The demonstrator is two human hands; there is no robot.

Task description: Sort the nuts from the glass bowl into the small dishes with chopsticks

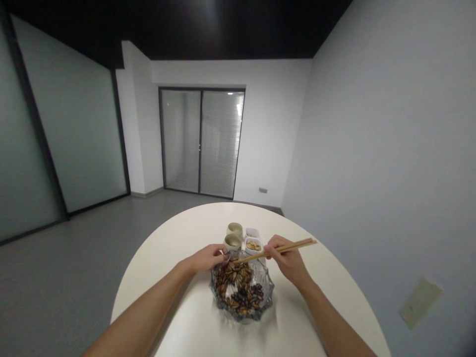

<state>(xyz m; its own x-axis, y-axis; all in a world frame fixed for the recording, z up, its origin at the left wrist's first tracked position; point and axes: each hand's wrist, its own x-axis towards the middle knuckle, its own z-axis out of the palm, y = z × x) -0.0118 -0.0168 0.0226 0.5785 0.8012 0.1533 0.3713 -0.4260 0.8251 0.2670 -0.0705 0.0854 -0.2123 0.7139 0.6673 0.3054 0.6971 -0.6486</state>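
A clear glass bowl (268, 293) with a wavy rim stands on the table in front of me. Striped sunflower seeds (238, 273) lie in its far left part, and darker, blackish seeds (243, 296) are heaped at its near side. My left hand (211, 257) has its fingers closed on the bowl's far left rim. Wooden chopsticks (297, 245) are held in my right hand (280, 254). Their tips point left, over the far side of the bowl by the striped seeds. Whether the tips pinch a seed is too small to tell.
Past the bowl stand two beige cups (235, 230) (232, 241). Beside them are a small white dish of pale nuts or seeds (254, 246) and another white dish (252, 232) behind it. The round white table (167, 287) has a wall close on the right.
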